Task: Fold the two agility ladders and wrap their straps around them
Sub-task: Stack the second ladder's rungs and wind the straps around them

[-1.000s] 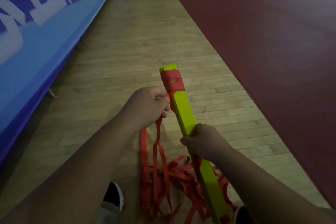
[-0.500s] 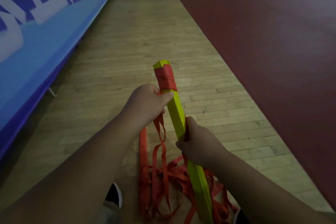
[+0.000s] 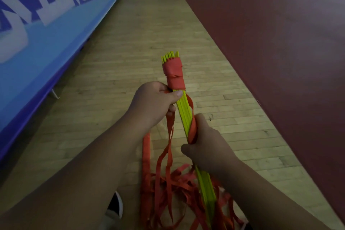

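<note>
Tension work: clamping left hand (image 3: 153, 102) on rung bundle (image 3: 184, 108) just below red winding (image 3: 173, 74), pinching strap (image 3: 193, 121) against it lower down with right hand (image 3: 207, 147).

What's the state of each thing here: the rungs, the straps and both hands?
yellow rungs: stacked in one bundle, tilted.
wrapped strap: wound round the bundle's far end.
loose straps: tangled, hanging down.
left hand: grips the rungs below the wrap.
right hand: grips rungs and strap.
</note>
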Tool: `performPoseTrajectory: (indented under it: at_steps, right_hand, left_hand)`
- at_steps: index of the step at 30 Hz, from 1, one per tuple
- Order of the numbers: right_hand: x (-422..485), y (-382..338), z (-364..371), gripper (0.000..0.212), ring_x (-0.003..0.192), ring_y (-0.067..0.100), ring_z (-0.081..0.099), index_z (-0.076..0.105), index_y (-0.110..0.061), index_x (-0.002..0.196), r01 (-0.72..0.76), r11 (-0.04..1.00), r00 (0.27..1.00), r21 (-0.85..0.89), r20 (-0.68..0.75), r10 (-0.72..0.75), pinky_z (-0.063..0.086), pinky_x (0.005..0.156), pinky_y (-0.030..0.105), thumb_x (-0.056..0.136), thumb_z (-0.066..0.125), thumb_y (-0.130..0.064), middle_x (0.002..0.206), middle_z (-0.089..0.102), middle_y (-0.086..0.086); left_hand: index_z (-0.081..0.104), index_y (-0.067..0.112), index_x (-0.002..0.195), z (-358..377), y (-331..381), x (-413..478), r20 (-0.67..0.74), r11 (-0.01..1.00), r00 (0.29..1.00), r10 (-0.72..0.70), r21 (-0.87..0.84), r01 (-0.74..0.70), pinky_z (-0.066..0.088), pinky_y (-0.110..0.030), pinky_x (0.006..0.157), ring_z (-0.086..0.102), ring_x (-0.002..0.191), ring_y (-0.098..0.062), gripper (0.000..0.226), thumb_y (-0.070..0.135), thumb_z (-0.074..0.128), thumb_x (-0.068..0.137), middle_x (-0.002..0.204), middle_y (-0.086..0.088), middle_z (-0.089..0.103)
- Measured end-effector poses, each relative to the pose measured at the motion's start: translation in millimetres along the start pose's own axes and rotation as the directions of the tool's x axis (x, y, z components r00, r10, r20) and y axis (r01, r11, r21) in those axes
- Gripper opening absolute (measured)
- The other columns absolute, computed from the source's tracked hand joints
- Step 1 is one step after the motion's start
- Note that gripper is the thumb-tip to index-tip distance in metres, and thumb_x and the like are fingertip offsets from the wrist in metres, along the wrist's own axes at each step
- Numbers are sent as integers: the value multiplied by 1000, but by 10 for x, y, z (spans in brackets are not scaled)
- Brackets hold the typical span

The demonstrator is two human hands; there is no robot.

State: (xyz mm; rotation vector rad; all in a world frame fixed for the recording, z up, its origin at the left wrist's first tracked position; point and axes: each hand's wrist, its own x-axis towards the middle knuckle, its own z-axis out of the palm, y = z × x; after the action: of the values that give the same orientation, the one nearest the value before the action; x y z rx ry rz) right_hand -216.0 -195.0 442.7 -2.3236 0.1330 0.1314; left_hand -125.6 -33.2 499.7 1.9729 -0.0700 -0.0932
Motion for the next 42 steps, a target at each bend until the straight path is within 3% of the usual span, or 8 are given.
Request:
performPoseTrajectory:
  at_steps: [6, 12, 16, 21, 24, 32, 36, 42]
  right_hand:
    - [82, -77, -176, 56, 84, 13, 77, 48, -35, 118, -143, 972, 983, 184, 139, 118, 67, 81, 44, 84, 91, -44, 96, 76, -4]
    - [42, -43, -423, 27, 109, 14, 78, 82, -32, 117, -180, 919, 933, 351, 356, 47, 56, 109, 46, 96, 76, -48, 112, 83, -11]
    - [9, -2, -474, 24, 108, 12, 79, 80, -32, 120, -128, 911, 933, 391, 359, -23, 57, 100, 43, 99, 79, -43, 113, 84, -8]
    - [45, 72, -372, 25, 95, 18, 80, 79, -27, 107, -105, 940, 968, 325, 250, 22, 64, 97, 53, 90, 90, -42, 100, 82, -1]
    - [64, 96, -315, 27, 83, 15, 78, 78, -27, 99, -103, 954, 984, 283, 170, 56, 65, 87, 50, 86, 93, -46, 91, 80, -2]
    - [106, 126, -168, 37, 81, 15, 69, 61, -34, 100, -18, 992, 1000, -127, -6, 18, 65, 78, 50, 87, 87, -56, 90, 69, -8]
    - [83, 122, -99, 37, 80, 18, 69, 54, -34, 99, 24, 980, 1000, -195, 10, -23, 64, 75, 51, 90, 83, -54, 87, 68, -7]
    - [46, 71, -12, 34, 77, 18, 67, 47, -35, 105, 42, 965, 999, -257, 22, -38, 60, 68, 41, 96, 74, -54, 86, 65, -8]
  left_hand:
    - [81, 19, 107, -182, -91, 135, 19, 993, 998, 61, -98, -59, 66, -42, 76, 74, 72, -16, 8, 22, 76, 102, 80, 2, 77]
    - [80, 19, 115, -390, -173, 250, 82, 981, 989, 122, -161, -108, 60, -38, 76, 71, 76, -17, 14, 15, 69, 106, 85, 3, 77]
    - [82, 25, 107, -456, -213, 272, 99, 986, 985, 142, -96, -133, 58, -36, 68, 68, 71, -16, 14, 16, 71, 105, 83, 0, 76]
    - [81, 21, 92, -454, -210, 254, 69, 990, 993, 98, 96, -104, 50, -25, 53, 67, 63, -10, 15, 21, 73, 104, 76, 1, 76]
    - [80, 23, 90, -439, -207, 223, 85, 978, 991, 100, 174, -114, 53, -27, 57, 73, 68, -10, 19, 24, 70, 106, 79, 3, 78]
    - [83, 14, 96, -367, -164, 85, 119, 987, 985, -127, 118, 113, 54, -30, 58, 81, 77, -16, 18, 21, 68, 103, 88, -3, 83]
    - [81, 11, 96, -283, -175, 63, 114, 985, 979, -170, 21, 169, 55, -31, 60, 79, 76, -18, 16, 20, 70, 101, 90, -9, 83]
    - [82, 9, 87, -231, -185, 93, 7, 969, 976, -219, 122, 216, 55, -32, 60, 77, 75, -21, 23, 13, 60, 92, 79, -8, 82]
